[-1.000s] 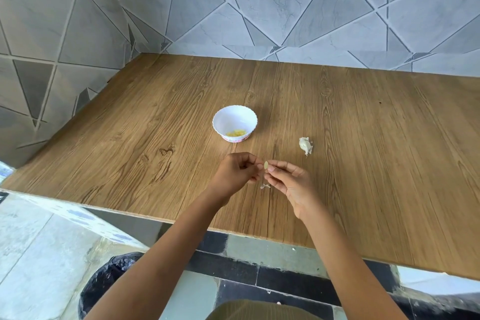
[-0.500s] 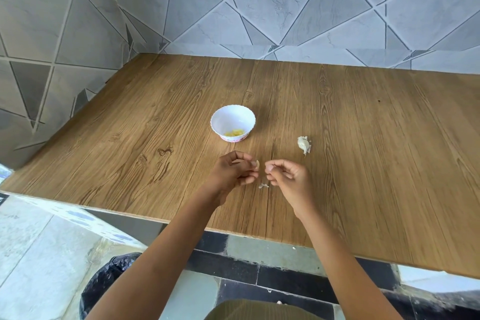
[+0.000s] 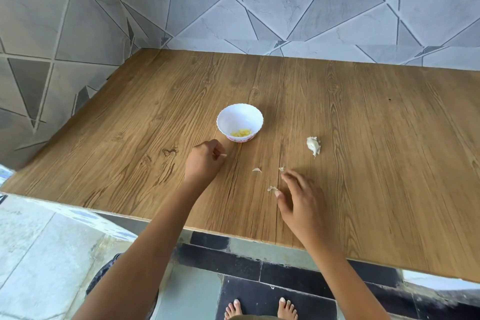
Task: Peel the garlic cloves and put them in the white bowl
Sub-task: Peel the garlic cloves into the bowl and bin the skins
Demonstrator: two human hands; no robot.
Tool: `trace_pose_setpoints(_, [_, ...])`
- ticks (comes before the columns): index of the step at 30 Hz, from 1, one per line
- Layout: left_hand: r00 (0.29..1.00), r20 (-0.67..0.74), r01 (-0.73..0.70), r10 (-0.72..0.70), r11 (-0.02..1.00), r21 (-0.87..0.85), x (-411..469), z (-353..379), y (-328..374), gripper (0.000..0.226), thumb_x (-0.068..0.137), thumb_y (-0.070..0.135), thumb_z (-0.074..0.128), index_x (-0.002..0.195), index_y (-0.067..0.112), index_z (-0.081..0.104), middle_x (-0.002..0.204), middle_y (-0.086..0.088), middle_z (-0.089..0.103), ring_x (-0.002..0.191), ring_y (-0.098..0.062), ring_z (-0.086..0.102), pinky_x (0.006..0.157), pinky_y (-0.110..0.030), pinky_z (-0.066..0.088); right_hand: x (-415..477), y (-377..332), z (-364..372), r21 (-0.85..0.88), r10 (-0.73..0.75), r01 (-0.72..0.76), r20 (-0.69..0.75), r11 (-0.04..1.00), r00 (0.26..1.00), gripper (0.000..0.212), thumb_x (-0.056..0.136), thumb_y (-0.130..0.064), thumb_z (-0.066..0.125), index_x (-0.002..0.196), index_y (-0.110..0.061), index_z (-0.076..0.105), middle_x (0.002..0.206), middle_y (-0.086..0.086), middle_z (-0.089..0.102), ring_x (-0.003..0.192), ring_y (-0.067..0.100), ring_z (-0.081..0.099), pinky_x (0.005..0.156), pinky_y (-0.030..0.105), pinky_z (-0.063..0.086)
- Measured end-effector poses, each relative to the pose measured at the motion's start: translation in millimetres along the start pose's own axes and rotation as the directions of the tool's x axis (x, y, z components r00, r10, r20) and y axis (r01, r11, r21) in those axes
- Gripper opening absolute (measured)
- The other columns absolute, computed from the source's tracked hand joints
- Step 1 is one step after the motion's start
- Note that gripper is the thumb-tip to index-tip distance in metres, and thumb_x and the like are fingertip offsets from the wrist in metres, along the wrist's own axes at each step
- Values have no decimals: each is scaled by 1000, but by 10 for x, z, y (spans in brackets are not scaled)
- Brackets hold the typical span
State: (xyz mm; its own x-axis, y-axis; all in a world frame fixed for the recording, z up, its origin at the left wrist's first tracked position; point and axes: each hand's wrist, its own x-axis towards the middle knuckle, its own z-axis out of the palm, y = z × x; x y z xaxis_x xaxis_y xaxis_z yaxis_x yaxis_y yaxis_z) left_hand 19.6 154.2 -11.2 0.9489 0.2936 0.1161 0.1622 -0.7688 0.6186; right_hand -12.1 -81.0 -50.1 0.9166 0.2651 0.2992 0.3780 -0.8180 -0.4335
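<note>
White scalloped bowl (image 3: 249, 112) holds yellowish peeled cloves (image 3: 241, 133). Hands joined a second ago have parted: left hand (image 3: 205, 161), just short of the bowl, pinches a small pale clove (image 3: 224, 155), probably bound for it. Right hand (image 3: 298, 200), fingers slack, hovers over papery skins (image 3: 271, 188).

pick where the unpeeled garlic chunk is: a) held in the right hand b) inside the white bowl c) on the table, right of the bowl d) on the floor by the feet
c: the garlic chunk lies on the table to the right of the white bowl, apart from it, and the right hand is open and holds nothing.
</note>
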Motion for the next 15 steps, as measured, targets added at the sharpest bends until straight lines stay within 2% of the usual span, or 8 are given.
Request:
trace_pose_setpoints(3, [998,-56,-33,32,999,-29,-55,-20,42,14,79,0,63,89,8,68,90,-1,67,68,-15,58,64,-25,46,-11,-1,-5,6,15,-15,5,1000,1000,48,90,-38,39,118,-8,62,121,6,62,112,25,59,95,42,46])
trace_pose_setpoints(5, [992,-65,-114,110,992,-59,-137,-5,137,14,79,1,64,88,9,69,88,-1,69,64,-13,58,63,-25,48,-16,-4,-4,7,26,-27,19,1000,999,49,91,-40,39,121,-8,61,122,7,61,113,26,58,96,44,46])
trace_pose_setpoints(8, [966,77,-242,247,968,-69,-258,145,343,25,78,-6,58,92,9,72,92,-4,71,73,-16,64,69,-27,53,-31,-5,-41,17,30,-31,32,999,999,51,91,-41,39,122,-6,59,123,8,61,114,27,58,97,42,45])
trace_pose_setpoints(11, [945,196,-284,263,955,85,-266,371,491,37,79,-11,49,104,7,69,106,-10,64,90,-27,63,75,-37,52,-78,63,-128,-9,61,-61,38,998,997,54,90,-44,39,122,-6,60,124,10,61,115,30,58,94,46,49])
trace_pose_setpoints(13, [951,226,-263,211,936,233,-269,465,547,35,82,-9,48,108,7,65,110,-11,57,99,-27,58,77,-36,50,-112,140,-173,-45,78,-76,41,996,996,56,90,-46,38,122,-6,60,125,10,61,116,30,58,93,45,47])
trace_pose_setpoints(15, [938,266,-292,221,918,268,-317,526,623,34,83,-9,48,110,6,63,111,-11,55,100,-27,56,77,-34,50,-140,230,-211,-56,89,-87,35,995,995,56,90,-46,40,123,-7,60,126,10,60,117,30,57,94,42,45])
